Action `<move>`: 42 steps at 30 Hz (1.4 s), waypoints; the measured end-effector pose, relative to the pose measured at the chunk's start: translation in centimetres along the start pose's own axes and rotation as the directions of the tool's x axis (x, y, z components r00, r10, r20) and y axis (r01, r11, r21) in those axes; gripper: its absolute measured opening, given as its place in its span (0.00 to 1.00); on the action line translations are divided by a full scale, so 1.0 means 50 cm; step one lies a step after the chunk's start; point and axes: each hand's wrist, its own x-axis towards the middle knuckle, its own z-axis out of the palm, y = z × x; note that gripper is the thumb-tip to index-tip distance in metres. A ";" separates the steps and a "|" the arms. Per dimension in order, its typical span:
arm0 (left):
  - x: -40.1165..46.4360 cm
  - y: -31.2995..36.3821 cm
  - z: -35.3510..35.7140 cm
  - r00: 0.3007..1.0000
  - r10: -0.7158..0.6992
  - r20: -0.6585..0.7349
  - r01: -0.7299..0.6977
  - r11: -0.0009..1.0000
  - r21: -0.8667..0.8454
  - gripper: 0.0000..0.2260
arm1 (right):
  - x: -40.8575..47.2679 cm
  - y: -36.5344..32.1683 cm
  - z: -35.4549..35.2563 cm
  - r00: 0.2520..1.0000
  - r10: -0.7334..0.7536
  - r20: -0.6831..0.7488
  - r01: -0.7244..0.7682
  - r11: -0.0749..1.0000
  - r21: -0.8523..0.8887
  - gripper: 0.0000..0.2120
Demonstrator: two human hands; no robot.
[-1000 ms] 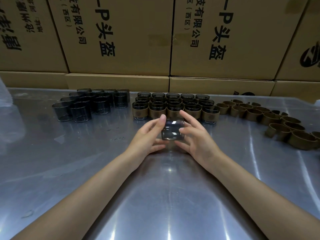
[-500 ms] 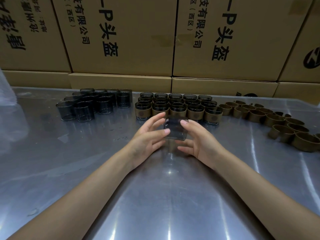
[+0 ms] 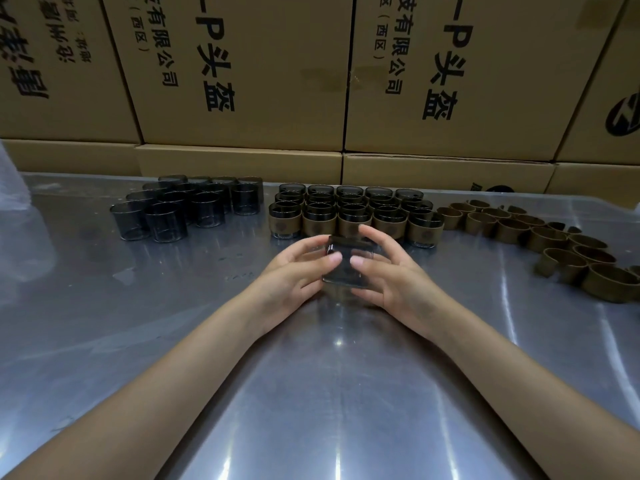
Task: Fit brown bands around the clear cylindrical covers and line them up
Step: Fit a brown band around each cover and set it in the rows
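Steel table [image 3: 138, 323]: banded covers [image 3: 353, 216] fill rows; I see both hands [image 3: 291, 275] [image 3: 391, 275] gripping one bare cover [image 3: 348, 263]; loose bands [image 3: 554, 237] and bare covers [image 3: 180, 209] remain.

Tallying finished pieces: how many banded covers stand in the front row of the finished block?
5, side by side just beyond the hands: far left, next, middle partly behind fingers, then, far right. More rows stand behind.

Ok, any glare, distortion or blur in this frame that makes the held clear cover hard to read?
Head view: overhead light streaks glare across the steel table; wide-angle lens bows the cardboard boxes; the clear cover between left hand and right hand looks dark, its edges faint; frame corners are soft.
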 end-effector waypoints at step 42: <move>0.005 -0.033 0.043 0.962 0.265 -0.067 -0.179 0.796 0.578 0.31 | -0.006 0.026 0.008 0.966 -0.227 -0.123 0.055 0.649 -0.759 0.45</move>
